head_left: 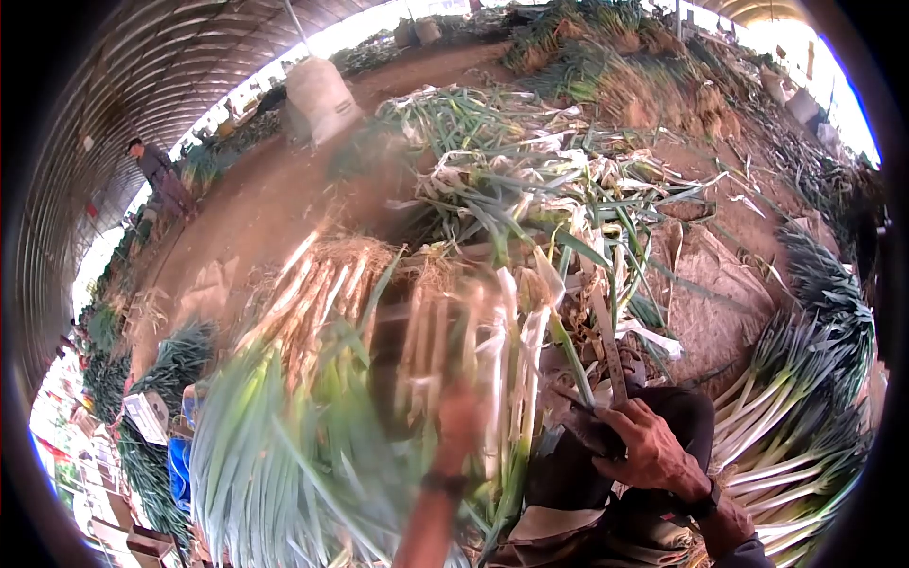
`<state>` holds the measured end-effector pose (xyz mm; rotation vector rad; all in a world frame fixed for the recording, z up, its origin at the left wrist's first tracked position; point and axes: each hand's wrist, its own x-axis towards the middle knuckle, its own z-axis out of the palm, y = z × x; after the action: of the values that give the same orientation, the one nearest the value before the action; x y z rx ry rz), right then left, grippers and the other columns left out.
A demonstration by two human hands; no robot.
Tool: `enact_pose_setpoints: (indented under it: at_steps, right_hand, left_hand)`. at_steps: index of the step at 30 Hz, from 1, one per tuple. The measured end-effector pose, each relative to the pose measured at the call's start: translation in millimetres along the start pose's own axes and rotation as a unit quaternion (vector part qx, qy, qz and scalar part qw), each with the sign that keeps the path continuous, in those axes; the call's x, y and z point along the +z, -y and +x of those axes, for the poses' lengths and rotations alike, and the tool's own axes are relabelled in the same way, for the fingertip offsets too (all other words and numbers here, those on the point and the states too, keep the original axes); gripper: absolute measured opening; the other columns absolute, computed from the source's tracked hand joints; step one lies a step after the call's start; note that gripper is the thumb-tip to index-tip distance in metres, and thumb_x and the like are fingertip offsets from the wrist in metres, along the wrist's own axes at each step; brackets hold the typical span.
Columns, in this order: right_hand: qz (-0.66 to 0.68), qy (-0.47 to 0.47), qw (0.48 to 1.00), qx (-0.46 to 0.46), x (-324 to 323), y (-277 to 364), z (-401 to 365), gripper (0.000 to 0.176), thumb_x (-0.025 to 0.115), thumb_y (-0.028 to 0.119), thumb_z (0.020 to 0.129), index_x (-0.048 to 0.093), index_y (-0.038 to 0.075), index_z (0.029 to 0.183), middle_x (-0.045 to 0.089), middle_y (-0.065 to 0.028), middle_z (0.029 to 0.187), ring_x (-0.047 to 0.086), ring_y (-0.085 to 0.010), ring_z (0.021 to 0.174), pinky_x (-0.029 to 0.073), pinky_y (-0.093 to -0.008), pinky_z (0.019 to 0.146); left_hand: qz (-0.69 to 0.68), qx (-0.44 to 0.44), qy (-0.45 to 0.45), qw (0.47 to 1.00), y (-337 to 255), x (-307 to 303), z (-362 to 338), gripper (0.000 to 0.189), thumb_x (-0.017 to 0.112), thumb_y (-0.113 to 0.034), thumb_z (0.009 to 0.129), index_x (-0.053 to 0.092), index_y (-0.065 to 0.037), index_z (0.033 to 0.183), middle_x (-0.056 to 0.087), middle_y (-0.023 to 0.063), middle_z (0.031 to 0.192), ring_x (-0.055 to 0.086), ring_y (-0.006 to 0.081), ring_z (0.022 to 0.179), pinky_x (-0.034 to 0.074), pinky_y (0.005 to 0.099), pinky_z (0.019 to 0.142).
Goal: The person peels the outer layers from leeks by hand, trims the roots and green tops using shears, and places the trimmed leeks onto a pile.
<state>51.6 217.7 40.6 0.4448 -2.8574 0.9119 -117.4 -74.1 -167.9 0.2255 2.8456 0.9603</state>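
Note:
My left hand [461,417] is blurred with motion at the lower middle, raised against a bundle of leeks [445,341] with white stalks and green tops; whether it grips them I cannot tell. My right hand [649,445] is closed around a knife [614,350] whose blade points up and away, just above my dark-clad knee. A watch sits on each wrist. A second blurred bundle of leeks [312,293] with brown roots lies to the left, its green leaves [275,454] fanning toward me.
A loose heap of trimmed leaves and peelings [530,189] lies ahead. Stacked clean leeks [805,398] are at my right. A white sack [322,99] stands on the dirt floor behind. A person [161,175] stands far left under the tunnel roof.

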Motion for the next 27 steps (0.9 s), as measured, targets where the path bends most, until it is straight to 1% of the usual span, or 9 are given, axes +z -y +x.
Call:
enact_pose_setpoints:
  at_steps: [6, 9, 11, 14, 15, 18, 19, 25, 27]
  right_hand:
    - [0.007, 0.035, 0.999, -0.015, -12, 7, 5, 0.07, 0.083, 0.027, 0.069, 0.056, 0.0, 0.128, 0.062, -0.0194, 0.104, 0.062, -0.0389, 0.096, 0.054, -0.0461, 0.078]
    - [-0.013, 0.042, 0.999, 0.006, -16, 8, 11, 0.07, 0.082, 0.028, 0.069, 0.056, 0.0, 0.128, 0.063, -0.0197, 0.101, 0.063, -0.0391, 0.094, 0.055, -0.0462, 0.075]
    - [-0.016, 0.058, 0.998, 0.026, -18, 10, 13, 0.071, 0.082, 0.03, 0.07, 0.056, 0.0, 0.129, 0.064, -0.0207, 0.107, 0.063, -0.0397, 0.098, 0.056, -0.046, 0.077]
    - [0.012, 0.079, 0.997, 0.008, -17, 13, 9, 0.072, 0.082, 0.031, 0.071, 0.056, 0.0, 0.13, 0.063, -0.0222, 0.114, 0.063, -0.0406, 0.102, 0.056, -0.0462, 0.081]
    - [0.013, 0.083, 0.996, 0.002, -17, 16, 7, 0.071, 0.082, 0.031, 0.072, 0.055, 0.0, 0.13, 0.062, -0.0225, 0.116, 0.063, -0.0408, 0.103, 0.055, -0.0463, 0.081]
    - [-0.002, 0.096, 0.995, -0.007, -19, 25, 7, 0.072, 0.082, 0.032, 0.072, 0.055, -0.002, 0.129, 0.062, -0.0228, 0.116, 0.063, -0.0406, 0.103, 0.055, -0.0463, 0.083]
    - [-0.015, 0.1, 0.995, 0.0, -20, 28, 7, 0.072, 0.082, 0.033, 0.072, 0.055, -0.002, 0.129, 0.062, -0.0224, 0.114, 0.063, -0.04, 0.102, 0.054, -0.046, 0.083]
    - [-0.05, 0.156, 0.986, 0.016, -29, 33, 10, 0.072, 0.079, 0.035, 0.074, 0.054, -0.003, 0.13, 0.061, -0.0242, 0.117, 0.063, -0.0409, 0.103, 0.054, -0.0476, 0.083]
    - [-0.059, 0.168, 0.984, 0.017, -32, 36, 11, 0.072, 0.079, 0.035, 0.075, 0.054, -0.003, 0.13, 0.06, -0.0257, 0.119, 0.064, -0.0421, 0.103, 0.055, -0.0483, 0.082]
  left_hand:
    - [0.003, 0.01, 0.006, 1.0, -7, -4, -2, 0.071, 0.063, -0.024, 0.092, 0.031, -0.008, 0.152, 0.059, 0.0259, 0.131, 0.062, 0.0381, 0.106, 0.051, 0.0464, 0.096]
    - [0.171, 0.132, -0.117, 0.969, -9, 0, -20, 0.063, 0.061, -0.023, 0.093, 0.037, -0.009, 0.149, 0.057, 0.0231, 0.132, 0.061, 0.0385, 0.11, 0.051, 0.045, 0.095]
    - [0.315, 0.241, -0.204, 0.895, -7, 0, -36, 0.058, 0.061, -0.023, 0.093, 0.042, -0.008, 0.146, 0.057, 0.0208, 0.128, 0.061, 0.0364, 0.11, 0.051, 0.045, 0.091]
    - [0.235, 0.157, -0.081, 0.956, -48, -22, -80, 0.053, 0.061, -0.024, 0.094, 0.045, -0.007, 0.142, 0.057, 0.0178, 0.117, 0.06, 0.0346, 0.108, 0.051, 0.0473, 0.088]
    - [0.235, 0.166, -0.093, 0.953, -53, -26, -93, 0.037, 0.061, -0.025, 0.095, 0.058, -0.006, 0.127, 0.057, 0.0154, 0.108, 0.062, 0.0333, 0.099, 0.054, 0.0462, 0.082]
    - [0.168, 0.043, 0.062, 0.983, -14, 15, -99, 0.036, 0.054, -0.023, 0.095, 0.051, -0.002, 0.123, 0.057, 0.0231, 0.112, 0.063, 0.0401, 0.098, 0.056, 0.0495, 0.081]
    - [0.161, 0.099, 0.018, 0.982, -11, 15, -97, 0.038, 0.052, -0.025, 0.095, 0.045, -0.003, 0.126, 0.056, 0.0254, 0.113, 0.063, 0.0441, 0.094, 0.056, 0.0539, 0.08]
    - [0.071, 0.007, -0.061, 0.996, -44, 4, -104, 0.035, 0.055, -0.028, 0.094, 0.052, -0.004, 0.119, 0.056, 0.0233, 0.114, 0.063, 0.0425, 0.093, 0.055, 0.0529, 0.078]
    - [0.228, 0.144, -0.125, 0.955, -56, -7, -106, 0.031, 0.057, -0.027, 0.092, 0.057, -0.005, 0.113, 0.057, 0.0208, 0.112, 0.064, 0.0378, 0.092, 0.054, 0.0493, 0.072]
